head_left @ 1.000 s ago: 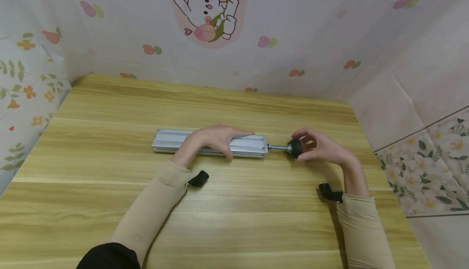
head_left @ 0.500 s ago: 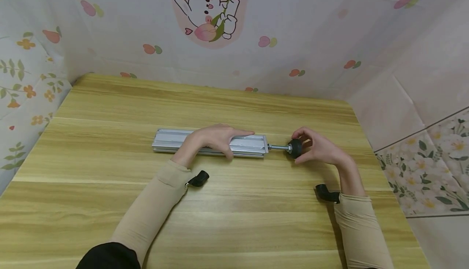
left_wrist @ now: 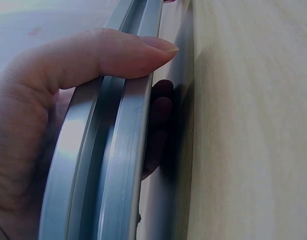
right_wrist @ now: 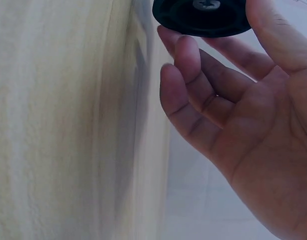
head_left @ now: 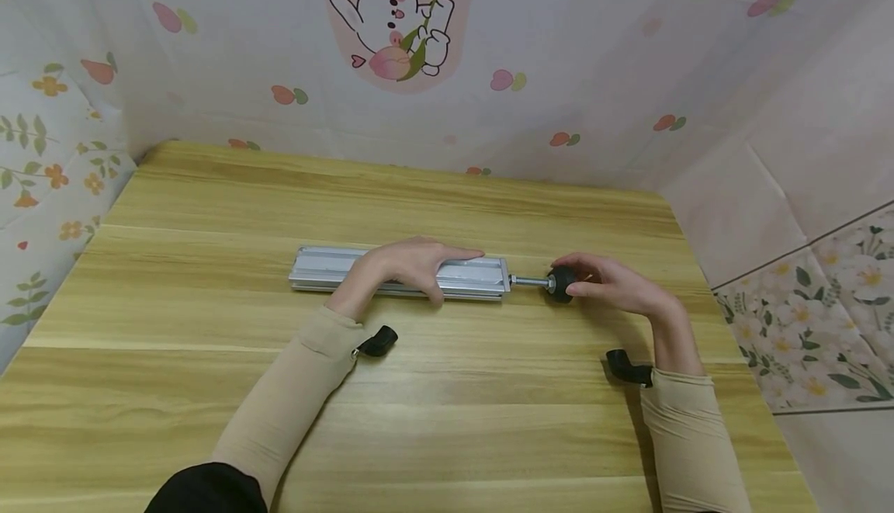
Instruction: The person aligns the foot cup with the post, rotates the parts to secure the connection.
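A silver aluminium profile [head_left: 324,265] with long grooves lies crosswise on the wooden table. My left hand [head_left: 412,263] grips it from above; in the left wrist view the thumb [left_wrist: 118,55] crosses one grooved face and the fingertips show at the far side. From the profile's right end sticks out a threaded rod [head_left: 532,281] with a black round levelling foot [head_left: 561,286] at its tip. My right hand [head_left: 615,284] pinches that foot by its rim between thumb and fingers. In the right wrist view, a cross-head screw [right_wrist: 206,4] sits in the foot's hollow underside.
The wooden table [head_left: 447,420] runs back to a white printed curtain [head_left: 587,47]. Floral sheeting [head_left: 831,311] hangs at the right. Black wrist cameras jut from the left sleeve [head_left: 300,389] and the right sleeve [head_left: 691,435].
My right fingers have turned about the foot: the thumb dipped lower half a second ago and is now higher on the rim. My left hand and the profile have kept their place.
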Demonstrator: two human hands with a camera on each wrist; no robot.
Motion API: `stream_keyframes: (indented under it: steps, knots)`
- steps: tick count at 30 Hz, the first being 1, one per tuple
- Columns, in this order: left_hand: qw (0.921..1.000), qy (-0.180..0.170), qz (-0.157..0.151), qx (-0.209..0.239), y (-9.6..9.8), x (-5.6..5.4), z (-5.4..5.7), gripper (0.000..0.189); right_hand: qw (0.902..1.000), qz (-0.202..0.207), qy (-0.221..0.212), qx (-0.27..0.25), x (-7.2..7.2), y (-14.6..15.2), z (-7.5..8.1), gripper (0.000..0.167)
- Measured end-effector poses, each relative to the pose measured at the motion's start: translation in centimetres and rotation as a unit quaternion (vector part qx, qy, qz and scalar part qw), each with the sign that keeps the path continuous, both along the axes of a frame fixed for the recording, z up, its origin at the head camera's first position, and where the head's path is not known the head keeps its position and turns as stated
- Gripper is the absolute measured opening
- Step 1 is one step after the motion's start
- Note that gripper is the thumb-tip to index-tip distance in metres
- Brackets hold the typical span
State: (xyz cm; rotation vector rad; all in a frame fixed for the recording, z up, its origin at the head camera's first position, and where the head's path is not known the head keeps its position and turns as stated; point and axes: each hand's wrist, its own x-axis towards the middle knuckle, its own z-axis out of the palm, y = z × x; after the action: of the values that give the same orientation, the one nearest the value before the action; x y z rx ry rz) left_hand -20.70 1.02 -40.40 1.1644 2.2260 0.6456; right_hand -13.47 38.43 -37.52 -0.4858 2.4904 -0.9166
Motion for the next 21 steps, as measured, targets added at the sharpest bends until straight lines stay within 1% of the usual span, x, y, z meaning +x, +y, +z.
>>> stream_keyframes:
  steps: [3, 6, 10, 13, 15, 18, 21]
  knots:
    - [1.0, -0.002, -0.001, 0.004, 0.02, 0.03, 0.02, 0.108, 0.9999, 0.0, -0.016, -0.001, 0.11, 0.07, 0.12, 0.045]
    - [1.0, -0.001, -0.002, 0.006, 0.05, 0.06, 0.07, 0.108, 0.9997, -0.002, -0.024, -0.001, 0.17, 0.06, 0.2, 0.046]
    - [1.0, -0.001, -0.002, 0.006, 0.09, 0.05, 0.09, 0.108, 0.9999, -0.001, -0.013, 0.007, 0.23, 0.14, 0.21, 0.048]
    - [1.0, 0.0, -0.003, 0.005, 0.07, 0.05, 0.12, 0.108, 1.0, -0.002, -0.005, -0.004, 0.26, 0.15, 0.16, 0.055]
    - [1.0, 0.0, -0.003, 0.005, 0.06, 0.06, 0.15, 0.108, 0.9998, -0.007, -0.004, -0.016, 0.25, 0.06, 0.07, 0.064]
    - [1.0, 0.0, -0.003, 0.006, 0.03, 0.06, 0.18, 0.108, 0.999, -0.016, -0.012, -0.039, 0.15, -0.28, -0.11, 0.075]
    - [1.0, 0.002, -0.004, 0.005, 0.01, 0.06, 0.15, 0.107, 0.9983, -0.027, -0.018, -0.048, 0.0, -0.72, -0.34, 0.077]
